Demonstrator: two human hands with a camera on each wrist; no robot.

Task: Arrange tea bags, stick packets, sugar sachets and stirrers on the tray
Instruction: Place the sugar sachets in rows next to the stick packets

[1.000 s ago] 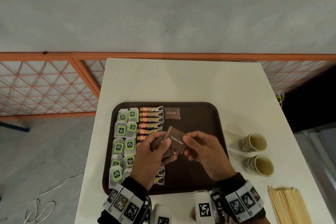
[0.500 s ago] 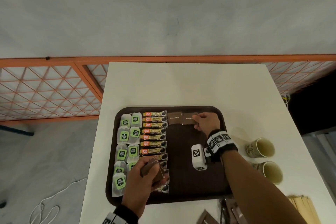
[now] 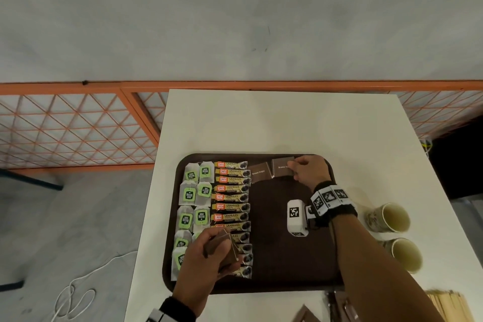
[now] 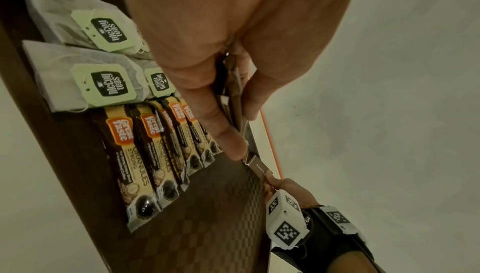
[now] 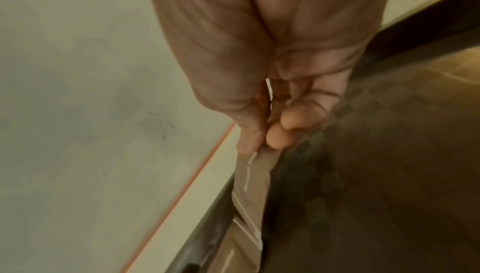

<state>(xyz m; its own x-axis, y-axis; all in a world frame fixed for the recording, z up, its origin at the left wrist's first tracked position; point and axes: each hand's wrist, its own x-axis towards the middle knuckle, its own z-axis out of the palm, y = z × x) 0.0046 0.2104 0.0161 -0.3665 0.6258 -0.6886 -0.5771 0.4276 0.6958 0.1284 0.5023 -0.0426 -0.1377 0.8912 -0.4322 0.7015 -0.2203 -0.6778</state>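
Right hand pinches flat brown paper sugar sachet by its edge | left hand clutches spare brown sachets | light, limp, probably slippery: grip corners.

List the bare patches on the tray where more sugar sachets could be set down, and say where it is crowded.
The tray is bare across its middle and right, between the stick packets and the right rim, below the two brown sugar sachets at the far edge. Its left side is crowded: tea bags and stick packets lie packed together.
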